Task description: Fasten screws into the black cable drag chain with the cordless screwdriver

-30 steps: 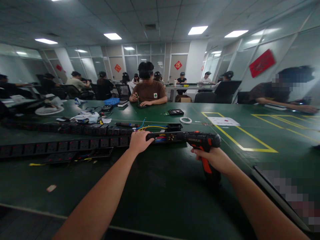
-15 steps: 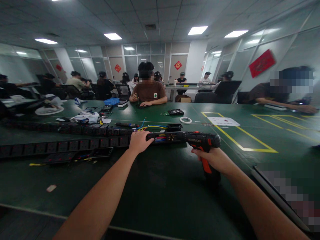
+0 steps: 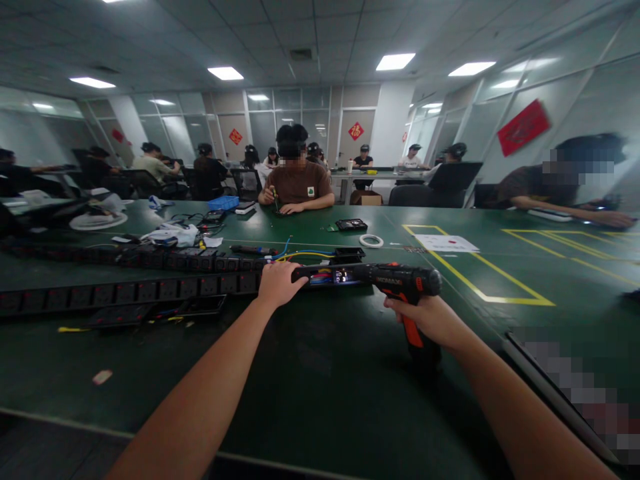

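My right hand (image 3: 429,315) is wrapped round the grip of a black and orange cordless drill (image 3: 406,280). The drill lies level, its nose pointing left at the open end of a long black power strip (image 3: 165,291). My left hand (image 3: 280,287) grips that strip just left of the opening, thumb along its near edge. Inside the opening, coloured wires (image 3: 320,277) show, and a bright light falls on metal parts (image 3: 342,275) by the drill's nose. Whether the bit touches a screw cannot be made out.
Behind the strip lies another row of black sockets (image 3: 145,257), with a dark screwdriver-like tool (image 3: 253,250) and a small black housing (image 3: 349,255). Farther off are a white tape ring (image 3: 371,241), a paper sheet (image 3: 445,243) and a blue basket (image 3: 223,203). A person (image 3: 297,183) works opposite.
A bright light has come on at the strip's opening, by the drill's nose. Both hands, the drill and the strip stay in nearly the same place.
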